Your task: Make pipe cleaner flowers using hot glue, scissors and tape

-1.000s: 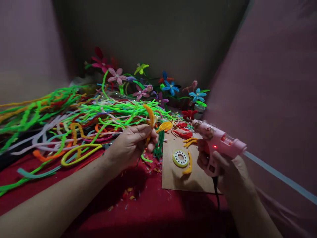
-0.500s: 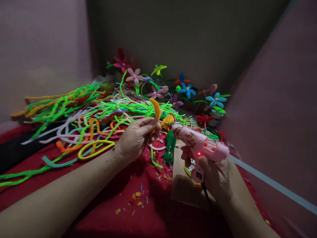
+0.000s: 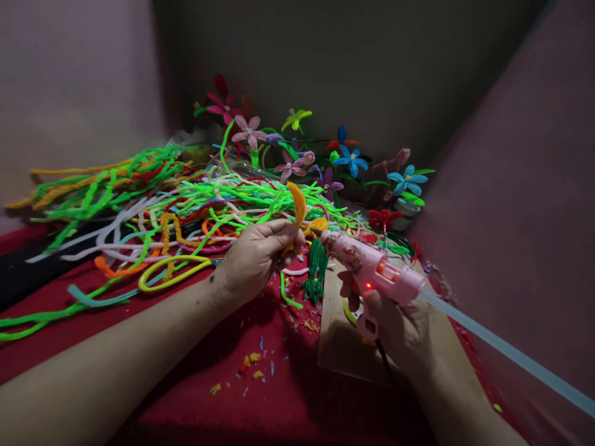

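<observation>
Between the thumb and fingers of my left hand (image 3: pixel 264 251) is an orange fuzzy flower (image 3: pixel 298 204), one petal standing upright and another (image 3: pixel 318 225) pointing right. My right hand (image 3: pixel 397 322) is wrapped round the handle of a pink hot glue gun (image 3: pixel 367 257) with a red light lit. The gun's nozzle points left, close to the right-hand petal; whether they touch I cannot tell. A long clear glue stick (image 3: pixel 506 350) sticks out of its back. Below the nozzle lies a bundle of dark green strands (image 3: pixel 317 272).
Pipe cleaners (image 3: pixel 223 201) in many colours are heaped at the back left. Finished fuzzy flowers (image 3: pixel 351 160) stand behind them. A brown board (image 3: pixel 344 347) lies under the glue gun on the red cloth (image 3: pixel 186 396), where coloured scraps (image 3: pixel 253 359) are scattered.
The view has shifted slightly. Both hands keep their grips, and the glue gun's nozzle stays near the orange petal, with little visible movement.
</observation>
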`<state>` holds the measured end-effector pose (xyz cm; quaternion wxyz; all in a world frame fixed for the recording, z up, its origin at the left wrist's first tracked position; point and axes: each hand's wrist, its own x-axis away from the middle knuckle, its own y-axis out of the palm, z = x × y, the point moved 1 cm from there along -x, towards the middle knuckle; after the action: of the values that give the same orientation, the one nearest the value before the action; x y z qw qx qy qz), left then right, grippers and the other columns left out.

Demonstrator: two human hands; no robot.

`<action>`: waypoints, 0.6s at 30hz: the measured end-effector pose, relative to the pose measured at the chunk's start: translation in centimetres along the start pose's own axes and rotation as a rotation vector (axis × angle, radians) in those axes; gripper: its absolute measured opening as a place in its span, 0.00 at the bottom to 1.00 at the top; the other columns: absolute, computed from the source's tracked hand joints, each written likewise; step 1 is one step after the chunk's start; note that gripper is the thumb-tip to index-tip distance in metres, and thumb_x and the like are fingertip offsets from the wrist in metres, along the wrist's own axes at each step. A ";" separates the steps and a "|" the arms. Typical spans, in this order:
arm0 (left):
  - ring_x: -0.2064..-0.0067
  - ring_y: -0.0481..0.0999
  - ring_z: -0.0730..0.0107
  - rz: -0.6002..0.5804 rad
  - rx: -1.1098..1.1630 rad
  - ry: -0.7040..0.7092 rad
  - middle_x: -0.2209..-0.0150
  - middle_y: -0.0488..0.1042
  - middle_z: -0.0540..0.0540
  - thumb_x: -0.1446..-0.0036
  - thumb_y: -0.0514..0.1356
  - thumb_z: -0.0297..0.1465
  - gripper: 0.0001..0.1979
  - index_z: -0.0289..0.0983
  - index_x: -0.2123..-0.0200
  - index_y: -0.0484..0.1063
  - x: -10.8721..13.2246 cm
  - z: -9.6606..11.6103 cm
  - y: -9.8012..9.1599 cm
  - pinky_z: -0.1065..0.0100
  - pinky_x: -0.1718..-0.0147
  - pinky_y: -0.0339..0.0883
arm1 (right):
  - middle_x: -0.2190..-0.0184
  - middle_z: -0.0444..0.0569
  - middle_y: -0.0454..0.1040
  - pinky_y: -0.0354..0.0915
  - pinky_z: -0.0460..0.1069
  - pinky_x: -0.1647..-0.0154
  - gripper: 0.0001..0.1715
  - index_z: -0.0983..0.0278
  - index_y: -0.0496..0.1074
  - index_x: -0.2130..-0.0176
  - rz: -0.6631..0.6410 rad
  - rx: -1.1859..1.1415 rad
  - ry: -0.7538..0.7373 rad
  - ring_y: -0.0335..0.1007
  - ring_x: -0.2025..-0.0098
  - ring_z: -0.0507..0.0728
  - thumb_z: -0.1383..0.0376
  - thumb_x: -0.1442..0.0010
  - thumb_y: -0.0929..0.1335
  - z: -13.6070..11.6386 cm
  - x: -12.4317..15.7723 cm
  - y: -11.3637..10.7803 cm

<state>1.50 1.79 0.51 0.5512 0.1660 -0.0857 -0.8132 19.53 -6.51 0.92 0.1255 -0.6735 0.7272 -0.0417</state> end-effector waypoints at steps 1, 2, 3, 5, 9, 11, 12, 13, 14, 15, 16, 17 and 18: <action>0.78 0.59 0.77 0.001 -0.001 0.001 0.80 0.65 0.50 0.43 0.57 0.31 0.11 0.34 0.76 0.72 0.0 0.0 0.0 0.73 0.79 0.51 | 0.73 0.49 0.70 0.50 0.46 0.90 0.36 0.58 0.68 0.49 0.004 0.004 0.001 0.52 0.86 0.48 0.43 0.53 0.69 0.0 0.0 0.0; 0.78 0.60 0.77 0.003 -0.002 0.001 0.80 0.66 0.50 0.44 0.57 0.31 0.10 0.34 0.76 0.72 0.0 -0.1 0.0 0.73 0.78 0.51 | 0.73 0.49 0.70 0.50 0.46 0.90 0.36 0.57 0.67 0.48 -0.011 -0.002 0.000 0.51 0.85 0.48 0.44 0.52 0.69 0.0 0.0 0.0; 0.78 0.60 0.77 0.005 -0.003 0.002 0.80 0.66 0.50 0.44 0.57 0.30 0.10 0.34 0.76 0.72 0.0 -0.1 -0.1 0.73 0.78 0.52 | 0.73 0.48 0.70 0.50 0.46 0.90 0.36 0.56 0.66 0.46 -0.030 -0.011 -0.005 0.51 0.85 0.48 0.45 0.51 0.69 0.1 0.0 0.0; 0.78 0.60 0.78 0.008 -0.003 0.001 0.80 0.66 0.50 0.44 0.57 0.31 0.10 0.34 0.76 0.71 0.0 -0.1 -0.1 0.73 0.78 0.52 | 0.73 0.48 0.69 0.50 0.46 0.90 0.36 0.56 0.65 0.44 -0.056 -0.026 -0.023 0.51 0.85 0.48 0.46 0.49 0.68 0.2 0.0 0.0; 0.79 0.60 0.78 0.010 0.007 -0.002 0.80 0.66 0.51 0.44 0.58 0.31 0.10 0.33 0.76 0.71 -0.1 -0.3 -0.2 0.74 0.79 0.52 | 0.72 0.47 0.68 0.49 0.44 0.91 0.35 0.58 0.65 0.44 -0.045 -0.015 -0.083 0.50 0.85 0.46 0.47 0.47 0.67 0.3 -0.1 0.1; 0.79 0.60 0.79 0.007 0.009 -0.005 0.80 0.66 0.51 0.45 0.58 0.32 0.10 0.33 0.76 0.71 -0.1 -0.3 -0.2 0.74 0.79 0.52 | 0.71 0.47 0.68 0.51 0.43 0.90 0.34 0.58 0.65 0.43 -0.060 -0.007 -0.091 0.51 0.84 0.46 0.48 0.46 0.67 0.4 0.0 0.0; 0.79 0.60 0.79 0.008 0.011 -0.007 0.80 0.66 0.51 0.45 0.58 0.32 0.10 0.33 0.76 0.71 -0.1 -0.4 -0.2 0.74 0.79 0.52 | 0.70 0.47 0.69 0.52 0.43 0.89 0.34 0.57 0.65 0.43 -0.070 -0.008 -0.090 0.51 0.83 0.47 0.49 0.46 0.67 0.5 0.0 -0.1; 0.79 0.60 0.79 0.009 0.012 -0.011 0.80 0.66 0.51 0.45 0.58 0.32 0.10 0.33 0.76 0.71 -0.1 -0.4 -0.2 0.74 0.79 0.52 | 0.69 0.48 0.69 0.53 0.43 0.89 0.33 0.57 0.64 0.42 -0.077 -0.006 -0.088 0.52 0.82 0.47 0.50 0.45 0.67 0.6 0.0 -0.1; 0.79 0.61 0.79 0.010 0.015 -0.012 0.80 0.66 0.51 0.45 0.59 0.32 0.10 0.33 0.75 0.71 -0.1 -0.4 -0.2 0.74 0.79 0.52 | 0.69 0.47 0.69 0.54 0.43 0.88 0.33 0.56 0.63 0.42 -0.077 0.000 -0.089 0.52 0.82 0.47 0.51 0.44 0.66 0.7 0.0 -0.2; 0.78 0.61 0.79 0.010 0.018 -0.013 0.80 0.67 0.51 0.45 0.59 0.31 0.09 0.33 0.75 0.71 -0.1 -0.4 -0.2 0.74 0.79 0.52 | 0.69 0.47 0.69 0.54 0.43 0.88 0.32 0.55 0.63 0.41 -0.081 0.006 -0.097 0.52 0.82 0.47 0.52 0.43 0.66 0.8 0.0 -0.3; 0.78 0.61 0.79 0.009 0.020 -0.015 0.80 0.67 0.51 0.45 0.59 0.31 0.09 0.33 0.76 0.71 -0.1 -0.4 -0.2 0.74 0.79 0.52 | 0.69 0.47 0.69 0.54 0.43 0.88 0.31 0.54 0.63 0.41 -0.082 0.011 -0.117 0.51 0.82 0.47 0.53 0.43 0.66 0.8 0.0 -0.3; 0.78 0.61 0.79 0.006 0.022 -0.016 0.80 0.67 0.51 0.45 0.59 0.31 0.09 0.33 0.76 0.71 -0.2 -0.4 -0.2 0.74 0.79 0.52 | 0.69 0.47 0.69 0.54 0.43 0.88 0.30 0.54 0.63 0.41 -0.094 0.024 -0.136 0.50 0.82 0.47 0.53 0.42 0.66 0.8 -0.1 -0.3; 0.79 0.61 0.79 0.005 0.022 -0.017 0.80 0.66 0.51 0.45 0.59 0.31 0.09 0.33 0.76 0.71 -0.2 -0.4 -0.2 0.74 0.79 0.52 | 0.68 0.47 0.70 0.54 0.43 0.88 0.29 0.53 0.63 0.41 -0.107 0.040 -0.157 0.50 0.83 0.47 0.54 0.42 0.65 0.7 -0.1 -0.3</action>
<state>1.54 2.02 0.11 0.5505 0.1648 -0.0994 -0.8124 19.97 -6.35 0.35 0.1931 -0.7101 0.6771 -0.0097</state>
